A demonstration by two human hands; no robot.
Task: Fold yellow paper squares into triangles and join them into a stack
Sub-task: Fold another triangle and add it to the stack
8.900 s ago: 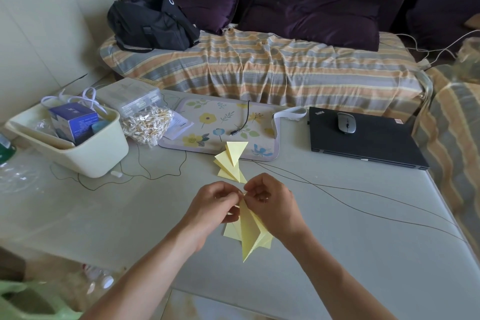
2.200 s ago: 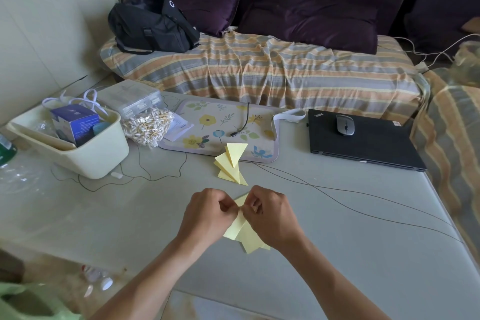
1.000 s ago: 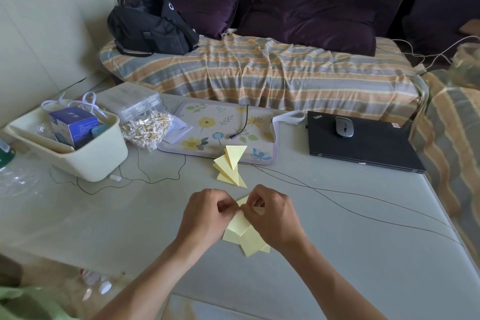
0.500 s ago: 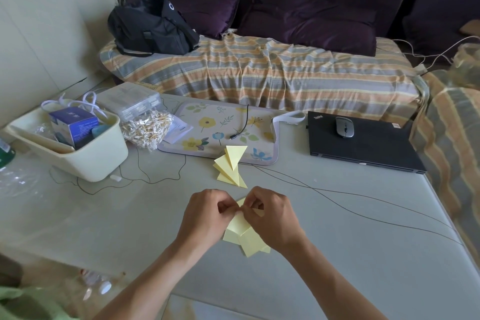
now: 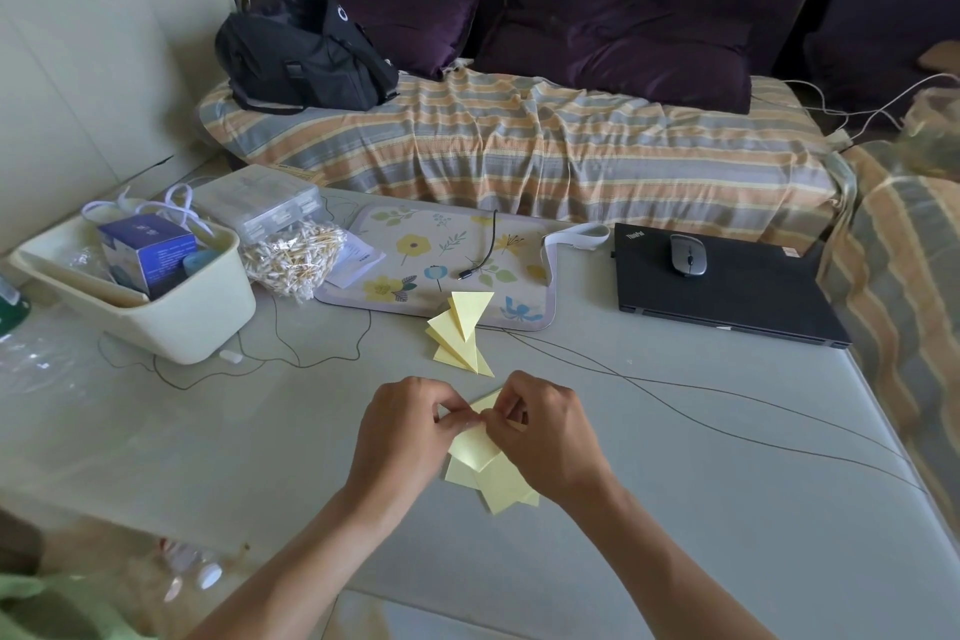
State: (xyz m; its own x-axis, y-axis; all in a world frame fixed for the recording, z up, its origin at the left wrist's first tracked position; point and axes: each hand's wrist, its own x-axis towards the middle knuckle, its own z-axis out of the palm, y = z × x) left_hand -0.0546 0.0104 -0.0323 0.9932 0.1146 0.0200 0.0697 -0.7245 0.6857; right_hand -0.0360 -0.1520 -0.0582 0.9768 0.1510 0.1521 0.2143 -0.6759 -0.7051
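Pale yellow paper triangles; floral mat; black laptop; orange-grey striped blanket; dark purple cushions; cream bin.

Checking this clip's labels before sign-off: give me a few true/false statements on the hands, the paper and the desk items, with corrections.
1. Both the left hand and right hand pinch the yellow paper. True.
2. The joined triangle stack lies inside the cream bin. False: it lies on the table, at the floral mat's edge.
3. The grey mouse sits on the closed black laptop. True.
4. The black bag sits on the table. False: it is on the striped sofa cover.
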